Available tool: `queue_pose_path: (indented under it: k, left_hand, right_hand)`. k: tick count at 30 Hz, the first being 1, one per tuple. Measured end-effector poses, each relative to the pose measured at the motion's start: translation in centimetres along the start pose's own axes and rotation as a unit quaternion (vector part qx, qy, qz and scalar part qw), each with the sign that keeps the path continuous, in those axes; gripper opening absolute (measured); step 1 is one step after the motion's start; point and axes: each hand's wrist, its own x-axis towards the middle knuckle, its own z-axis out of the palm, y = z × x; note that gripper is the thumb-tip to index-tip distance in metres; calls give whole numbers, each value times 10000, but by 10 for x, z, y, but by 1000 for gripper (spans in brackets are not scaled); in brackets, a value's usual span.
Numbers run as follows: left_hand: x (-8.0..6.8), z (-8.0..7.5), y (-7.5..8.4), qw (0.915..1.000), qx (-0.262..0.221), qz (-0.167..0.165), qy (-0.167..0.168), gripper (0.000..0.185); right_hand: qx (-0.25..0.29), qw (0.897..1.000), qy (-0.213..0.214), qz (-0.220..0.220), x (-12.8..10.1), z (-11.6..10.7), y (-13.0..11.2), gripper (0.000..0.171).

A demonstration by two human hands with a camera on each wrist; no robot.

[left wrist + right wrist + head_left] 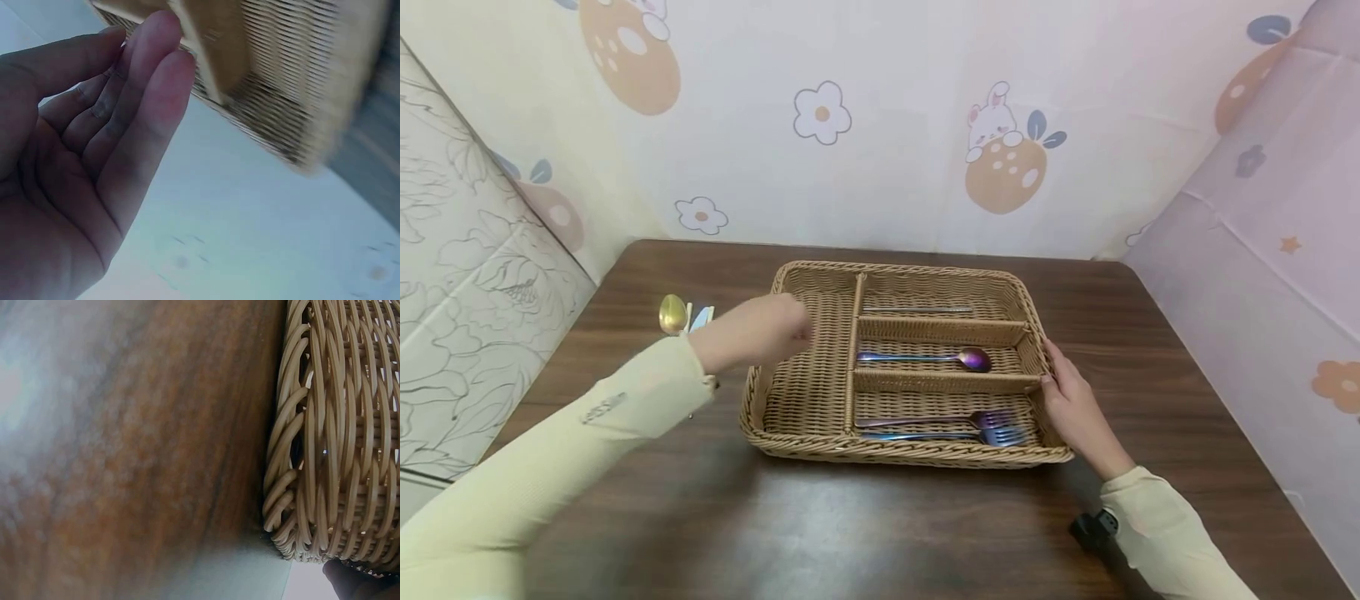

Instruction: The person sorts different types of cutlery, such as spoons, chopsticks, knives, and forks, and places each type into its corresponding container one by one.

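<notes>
A wicker cutlery basket (808,450) with divided compartments rests on the table. Over its left compartment is my left hand (760,332), blurred in the head view. In the left wrist view its fingers (140,119) are loosely bent and hold nothing. My right hand (1075,406) grips the basket's right rim. Two forks, one purplish (917,422) and one bluish (940,436), lie in the front compartment. The middle one holds a rainbow-coloured spoon (973,359). In the back one lies a thin silvery utensil (917,310), its kind unclear.
On the dark wooden table (820,533), left of the basket, lie a gold spoon (673,314) and some white-and-silver cutlery (702,318), partly hidden by my left arm. Patterned cloth (887,167) rises behind the table and at both sides.
</notes>
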Motion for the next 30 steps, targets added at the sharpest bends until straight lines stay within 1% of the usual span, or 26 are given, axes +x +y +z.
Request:
queue_pose_path:
  k: [2,4,7,9,12,14,15,17,19,23,25,27,30]
  left_hand:
    - [-11,2,-19,9999,-127,-96,68,40]
    - [-21,4,-38,9994,-220,-202,171,33]
    - [-33,9,-63,9979,-304,-524,215,17]
    - [-39,11,-77,9951,-325,-920,156,11]
    - [-45,16,-95,9886,-308,-1473,98,8]
    - [-49,20,-104,9836,-354,-1764,102,8]
    - [-51,22,-109,9815,-392,-1869,123,8]
    - [-53,28,-116,9797,-439,-1946,214,10]
    - [-54,33,-122,9776,-487,-2033,223,10]
    - [-55,42,-128,9720,-598,-2265,206,23]
    - [-54,47,-129,9692,-577,-2385,213,24]
    - [-52,51,-130,9675,-521,-2463,237,21]
    - [-49,57,-132,9701,-201,-2399,320,17]
  right_hand:
    - [2,10000,-10,0,0,-1,-1,53]
    - [-27,10000,-11,-8,1,-2,-2,53]
    - [-35,10000,-39,-12,0,-3,-3,53]
    - [-35,10000,-68,-3,0,-3,-3,53]
    - [-17,9999,-112,-2,-1,-4,-4,52]
    - [-4,9999,-118,-20,-1,-4,-4,52]
    - [7,9999,-119,-24,-1,-3,-5,52]
    - [42,9999,-109,-32,-1,-3,-4,52]
    - [70,9999,-99,-46,-1,-2,-3,53]
    - [88,9999,-73,-78,-1,-1,-3,53]
    - [89,9999,-56,-93,-1,-1,-2,52]
    - [84,9999,-51,-95,-1,-1,-2,52]
    - [62,9999,-48,-105,0,-1,-2,52]
